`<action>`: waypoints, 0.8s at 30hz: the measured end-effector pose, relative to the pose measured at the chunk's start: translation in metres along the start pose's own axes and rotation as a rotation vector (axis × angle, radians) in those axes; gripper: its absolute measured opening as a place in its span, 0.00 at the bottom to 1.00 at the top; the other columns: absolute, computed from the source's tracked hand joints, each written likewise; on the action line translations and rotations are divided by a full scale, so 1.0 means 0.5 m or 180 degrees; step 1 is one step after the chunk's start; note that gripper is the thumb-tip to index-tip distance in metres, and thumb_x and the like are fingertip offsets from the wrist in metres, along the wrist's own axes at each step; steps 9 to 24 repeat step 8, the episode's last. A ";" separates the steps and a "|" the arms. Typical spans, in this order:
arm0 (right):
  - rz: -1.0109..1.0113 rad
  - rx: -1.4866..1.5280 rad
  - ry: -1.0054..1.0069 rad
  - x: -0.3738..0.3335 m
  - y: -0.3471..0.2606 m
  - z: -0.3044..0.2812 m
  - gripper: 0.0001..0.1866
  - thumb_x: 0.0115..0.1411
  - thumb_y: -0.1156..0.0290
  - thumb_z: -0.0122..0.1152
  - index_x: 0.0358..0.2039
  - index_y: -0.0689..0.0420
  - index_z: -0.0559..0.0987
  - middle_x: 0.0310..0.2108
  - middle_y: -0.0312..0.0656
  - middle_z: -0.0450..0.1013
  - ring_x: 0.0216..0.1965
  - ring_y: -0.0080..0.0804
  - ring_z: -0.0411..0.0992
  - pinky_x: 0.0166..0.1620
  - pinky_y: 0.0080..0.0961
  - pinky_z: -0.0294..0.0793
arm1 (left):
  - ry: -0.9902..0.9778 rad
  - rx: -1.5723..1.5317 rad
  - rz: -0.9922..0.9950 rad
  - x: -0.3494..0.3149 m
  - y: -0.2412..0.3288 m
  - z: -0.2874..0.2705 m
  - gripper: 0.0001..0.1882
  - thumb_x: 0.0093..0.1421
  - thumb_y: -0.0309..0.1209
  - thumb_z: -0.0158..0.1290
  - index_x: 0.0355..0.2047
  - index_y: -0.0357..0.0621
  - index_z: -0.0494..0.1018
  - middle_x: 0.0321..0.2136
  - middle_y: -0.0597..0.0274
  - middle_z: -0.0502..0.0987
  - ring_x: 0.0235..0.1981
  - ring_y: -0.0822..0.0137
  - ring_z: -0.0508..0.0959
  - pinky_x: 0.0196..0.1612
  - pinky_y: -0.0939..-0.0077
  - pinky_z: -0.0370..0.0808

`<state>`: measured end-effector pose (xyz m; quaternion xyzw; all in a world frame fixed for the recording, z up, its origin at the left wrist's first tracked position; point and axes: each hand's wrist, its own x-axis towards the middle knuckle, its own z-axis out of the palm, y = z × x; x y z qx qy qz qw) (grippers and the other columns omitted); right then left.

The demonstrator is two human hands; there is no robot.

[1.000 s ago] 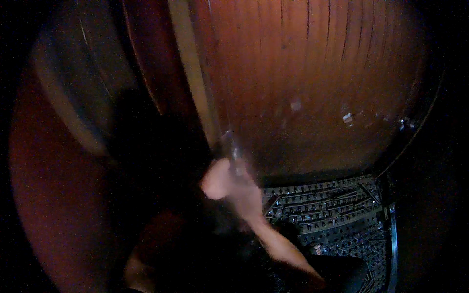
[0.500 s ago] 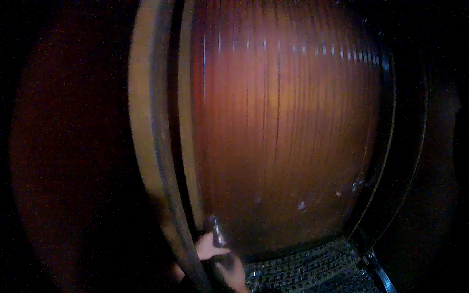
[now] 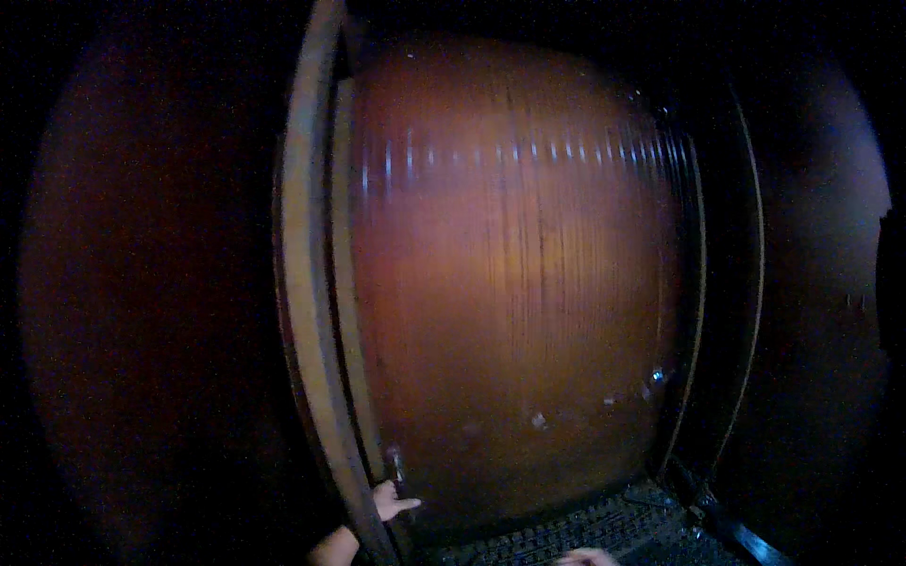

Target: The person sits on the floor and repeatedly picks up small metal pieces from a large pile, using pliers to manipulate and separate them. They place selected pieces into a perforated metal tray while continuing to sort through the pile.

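Observation:
My left hand (image 3: 392, 502) is low on the left, at the foot of a tall wooden upright (image 3: 307, 245). The upright crosses in front of my wrist. Its thumb points right, apart from the other fingers, beside a slim shiny vertical piece (image 3: 397, 466). The hand is against or very near that piece; darkness and blur hide the contact. Only the top of my right hand (image 3: 587, 558) shows at the lower edge, with its fingers mostly cut off. A broad reddish-brown panel (image 3: 528, 283) with vertical streaks stands in front of me.
Along the panel's foot lies a dark, bumpy mat or grating (image 3: 585, 528). A shiny dark bar (image 3: 746, 540) slants at the lower right. Pale spots (image 3: 539, 421) mark the lower panel. Thin curved strips (image 3: 700, 283) edge its right side, and deep shadow surrounds everything.
My right hand has moved away from the left, rightward and down to the lower edge. My left hand appears slightly lower and further left; the whole view has shifted.

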<state>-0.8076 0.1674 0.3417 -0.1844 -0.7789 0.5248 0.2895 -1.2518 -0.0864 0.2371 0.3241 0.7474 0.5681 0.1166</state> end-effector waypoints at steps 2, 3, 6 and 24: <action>-0.0040 0.0737 0.0628 -0.037 0.071 -0.107 0.14 0.68 0.67 0.60 0.51 0.57 0.79 0.42 0.44 0.79 0.46 0.31 0.76 0.51 0.31 0.75 | 0.0157 0.0213 -0.0247 -0.041 -0.052 -0.049 0.30 0.55 0.39 0.71 0.52 0.36 0.73 0.47 0.54 0.81 0.48 0.60 0.79 0.55 0.63 0.75; -0.0308 0.0159 0.0610 -0.053 0.102 -0.188 0.15 0.69 0.63 0.60 0.53 0.54 0.79 0.46 0.45 0.78 0.47 0.35 0.76 0.54 0.35 0.74 | 0.0608 0.0525 -0.0349 -0.058 -0.077 -0.051 0.29 0.55 0.40 0.71 0.50 0.37 0.74 0.46 0.53 0.81 0.48 0.60 0.80 0.54 0.63 0.75; -0.0023 0.0057 0.1452 -0.140 0.323 -0.298 0.10 0.67 0.70 0.60 0.41 0.65 0.82 0.31 0.41 0.77 0.35 0.29 0.75 0.42 0.26 0.74 | 0.0457 0.2282 -0.0380 -0.089 -0.064 0.026 0.19 0.57 0.41 0.68 0.40 0.41 0.79 0.40 0.54 0.82 0.44 0.57 0.81 0.49 0.59 0.78; 0.0757 -0.0470 0.1241 -0.235 0.543 -0.237 0.14 0.68 0.67 0.59 0.32 0.66 0.81 0.29 0.41 0.75 0.32 0.29 0.72 0.38 0.27 0.70 | -0.0628 0.4128 -0.0801 -0.186 -0.129 -0.086 0.16 0.58 0.43 0.65 0.37 0.43 0.80 0.39 0.53 0.83 0.43 0.56 0.82 0.47 0.58 0.79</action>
